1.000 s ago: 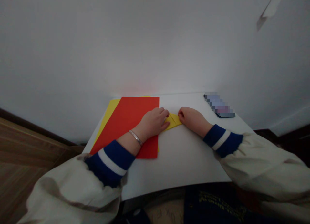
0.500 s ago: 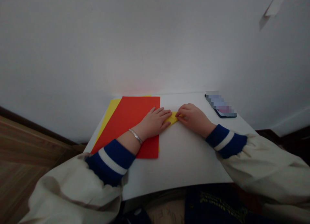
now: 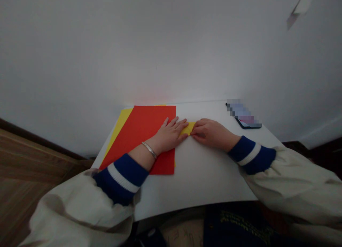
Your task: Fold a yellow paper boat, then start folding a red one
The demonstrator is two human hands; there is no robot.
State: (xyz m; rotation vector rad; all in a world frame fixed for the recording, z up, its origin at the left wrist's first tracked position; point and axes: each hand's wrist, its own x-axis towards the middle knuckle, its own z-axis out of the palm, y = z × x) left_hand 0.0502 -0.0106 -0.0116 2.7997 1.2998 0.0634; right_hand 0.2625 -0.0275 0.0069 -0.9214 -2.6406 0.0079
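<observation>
A plain white wall (image 3: 160, 44) fills the upper part of the view, unevenly lit, brightest just above the far edge of the desk (image 3: 203, 172), where a faint reddish glow (image 3: 152, 95) shows on the paint. A pale strip (image 3: 298, 8) hangs tilted on the wall at upper right and casts a grey shadow beside it. The desk is white and smooth and stands against the wall; to its left lies a brown wooden floor (image 3: 24, 168), bordered along the wall's foot by a dark skirting board (image 3: 40, 142).
</observation>
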